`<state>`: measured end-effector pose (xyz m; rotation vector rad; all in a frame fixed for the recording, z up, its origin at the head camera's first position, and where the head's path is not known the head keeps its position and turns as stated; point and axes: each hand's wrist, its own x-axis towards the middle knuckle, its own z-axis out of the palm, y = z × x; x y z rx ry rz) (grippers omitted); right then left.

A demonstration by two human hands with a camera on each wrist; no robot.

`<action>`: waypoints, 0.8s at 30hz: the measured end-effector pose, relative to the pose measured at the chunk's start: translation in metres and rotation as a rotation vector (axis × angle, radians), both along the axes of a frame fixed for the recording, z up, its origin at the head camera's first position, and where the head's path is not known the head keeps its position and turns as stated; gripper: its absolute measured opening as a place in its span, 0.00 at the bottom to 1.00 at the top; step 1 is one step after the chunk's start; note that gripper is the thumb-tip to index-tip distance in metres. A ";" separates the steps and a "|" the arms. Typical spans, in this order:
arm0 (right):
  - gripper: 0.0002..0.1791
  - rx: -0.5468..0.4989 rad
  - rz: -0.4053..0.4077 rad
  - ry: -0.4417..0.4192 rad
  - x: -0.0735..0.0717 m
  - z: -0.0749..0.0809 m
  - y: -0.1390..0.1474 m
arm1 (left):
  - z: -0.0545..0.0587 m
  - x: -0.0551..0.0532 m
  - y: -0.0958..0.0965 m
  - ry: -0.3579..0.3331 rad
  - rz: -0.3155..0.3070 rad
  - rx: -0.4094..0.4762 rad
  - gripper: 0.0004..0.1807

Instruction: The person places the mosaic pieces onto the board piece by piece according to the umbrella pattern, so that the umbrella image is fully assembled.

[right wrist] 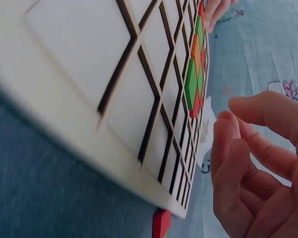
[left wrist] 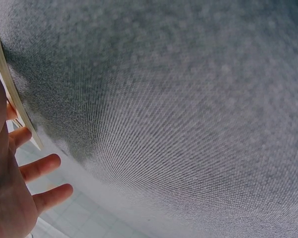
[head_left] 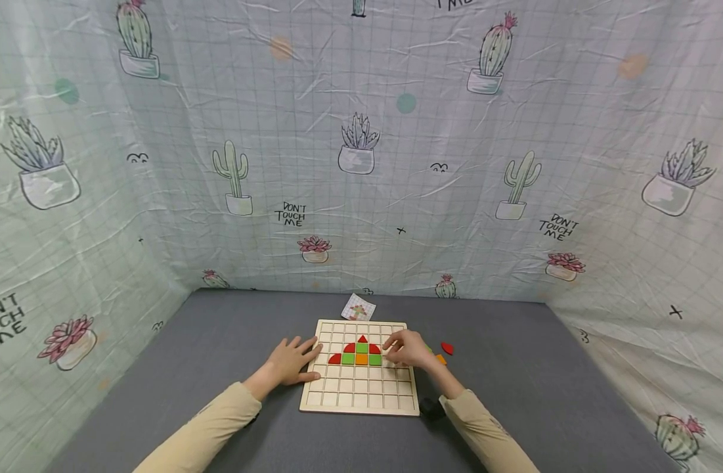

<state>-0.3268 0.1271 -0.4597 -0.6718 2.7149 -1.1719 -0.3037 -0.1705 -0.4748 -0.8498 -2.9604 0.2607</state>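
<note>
A pale wooden grid board (head_left: 361, 391) lies on the table. Several flat pieces sit in its squares: green squares (head_left: 362, 348), an orange square (head_left: 362, 359), a red triangle (head_left: 362, 339) and red rounded pieces (head_left: 335, 359). My left hand (head_left: 288, 362) rests at the board's left edge with its fingers spread; in the left wrist view that hand (left wrist: 12, 183) shows several extended fingers. My right hand (head_left: 407, 348) hovers over the board's right side, beside the pieces. In the right wrist view its fingers (right wrist: 226, 136) are loosely curled, with no piece visible between them.
Behind the board lies a small pattern card (head_left: 358, 307). To its right, on the grey table (head_left: 515, 381), are a red piece (head_left: 447, 348) and an orange piece (head_left: 440, 359), partly behind my right hand. A dark object (head_left: 431, 409) sits near my right sleeve. Printed curtains surround the table.
</note>
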 end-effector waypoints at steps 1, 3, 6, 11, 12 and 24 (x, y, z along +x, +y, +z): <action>0.09 -0.003 -0.001 -0.005 0.000 0.001 0.002 | 0.000 0.000 0.000 0.002 -0.001 -0.001 0.35; 0.09 -0.001 -0.006 -0.018 0.001 0.002 0.006 | -0.001 -0.001 0.000 0.005 -0.004 0.000 0.35; 0.09 -0.009 -0.003 -0.037 0.003 0.004 0.014 | -0.001 -0.001 0.001 0.006 -0.002 -0.005 0.35; 0.10 0.004 0.017 -0.017 0.006 0.004 0.027 | 0.001 0.000 0.001 0.010 -0.005 -0.010 0.36; 0.09 0.012 0.022 -0.006 0.007 0.004 0.030 | 0.002 0.000 0.001 0.009 -0.006 -0.012 0.36; 0.10 0.021 0.045 -0.017 0.022 -0.001 0.061 | 0.003 0.002 0.001 0.006 -0.010 0.008 0.35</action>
